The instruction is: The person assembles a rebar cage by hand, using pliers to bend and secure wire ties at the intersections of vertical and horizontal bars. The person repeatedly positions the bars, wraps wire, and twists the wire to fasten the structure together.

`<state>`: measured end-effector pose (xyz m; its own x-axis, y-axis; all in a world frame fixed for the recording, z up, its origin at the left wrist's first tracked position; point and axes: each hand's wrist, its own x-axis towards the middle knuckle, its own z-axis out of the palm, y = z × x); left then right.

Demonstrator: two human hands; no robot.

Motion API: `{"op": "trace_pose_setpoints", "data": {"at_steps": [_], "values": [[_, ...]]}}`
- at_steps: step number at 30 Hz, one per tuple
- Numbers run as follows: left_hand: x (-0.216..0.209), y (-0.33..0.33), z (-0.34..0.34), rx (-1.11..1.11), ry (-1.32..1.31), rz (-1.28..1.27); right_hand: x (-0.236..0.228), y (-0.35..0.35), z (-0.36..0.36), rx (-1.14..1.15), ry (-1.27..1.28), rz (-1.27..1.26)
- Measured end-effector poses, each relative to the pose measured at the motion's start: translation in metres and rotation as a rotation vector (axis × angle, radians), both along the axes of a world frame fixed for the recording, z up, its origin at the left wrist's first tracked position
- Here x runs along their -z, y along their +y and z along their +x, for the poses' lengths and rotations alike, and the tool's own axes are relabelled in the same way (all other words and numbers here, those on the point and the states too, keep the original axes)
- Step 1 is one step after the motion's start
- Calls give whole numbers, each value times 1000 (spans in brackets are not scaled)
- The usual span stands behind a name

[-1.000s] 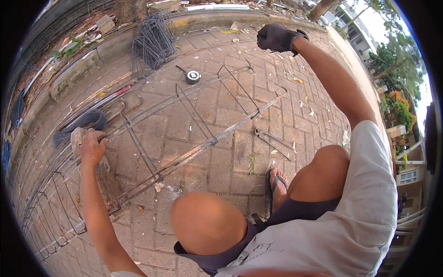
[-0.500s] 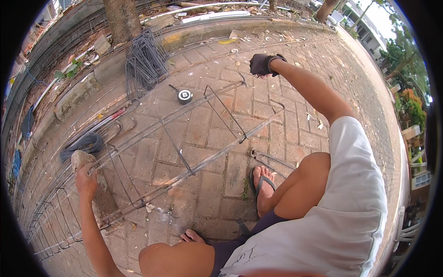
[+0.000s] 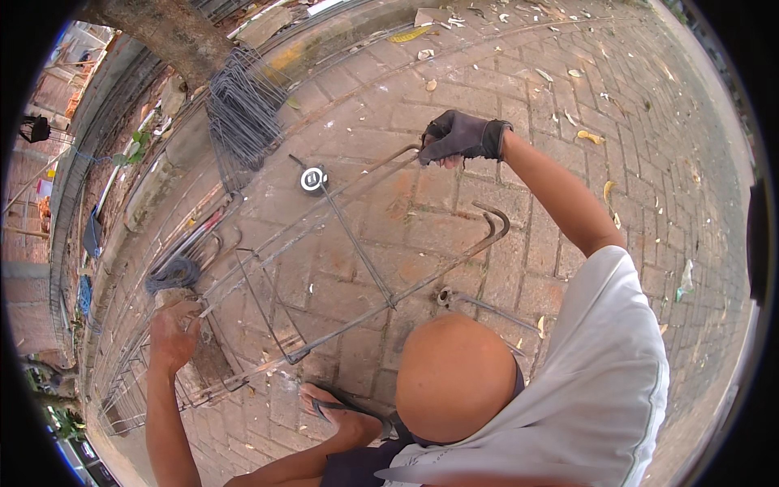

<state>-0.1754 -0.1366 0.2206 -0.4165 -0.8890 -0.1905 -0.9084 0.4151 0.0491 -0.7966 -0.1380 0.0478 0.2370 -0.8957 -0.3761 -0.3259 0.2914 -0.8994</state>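
A long rebar cage [image 3: 442, 276] of steel bars with bent wire stirrups [image 3: 357, 235] stretches from lower left to upper right over the paving. My right hand [image 3: 462, 136], in a dark glove, is closed around the hooked end of its far bar. The near bar ends in a free hook [image 3: 505, 223]. At the left, my bare left hand [image 3: 173, 337] is curled over the far bar, beside a rough block [image 3: 209, 357] under the cage; its fingertips are partly hidden. A round tape measure [image 3: 312, 180] lies just beyond the far bar.
A bundle of stirrups [image 3: 243, 105] leans by a tree trunk [image 3: 174, 36]. Coiled tie wire [image 3: 173, 274] lies near my left hand. A long-handled metal tool [image 3: 479, 307] lies beside my knee [image 3: 454, 377]. A curb [image 3: 324, 49] runs along the far side.
My right hand has come down from above the paving onto the hooked bar end. The cage has shifted and tilted, my legs have moved, and the view has turned.
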Motion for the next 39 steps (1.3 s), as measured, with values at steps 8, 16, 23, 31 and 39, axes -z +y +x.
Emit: {"op": "trace_pose_setpoints", "data": {"at_steps": [8, 16, 23, 31, 39], "values": [[78, -5, 5, -77, -141, 35, 5, 39, 15, 254, -52, 83], [146, -37, 20, 42, -173, 238, -1, 53, 17, 242, 3, 294], [139, -36, 35, 31, 223, 393, -26, 57, 17, 249, 30, 158], [152, -65, 44, 51, 201, 161, -25, 9, 7, 172, 162, 10], [152, -46, 33, -67, 214, 141, 5, -5, -15, 151, 190, 21]]}}
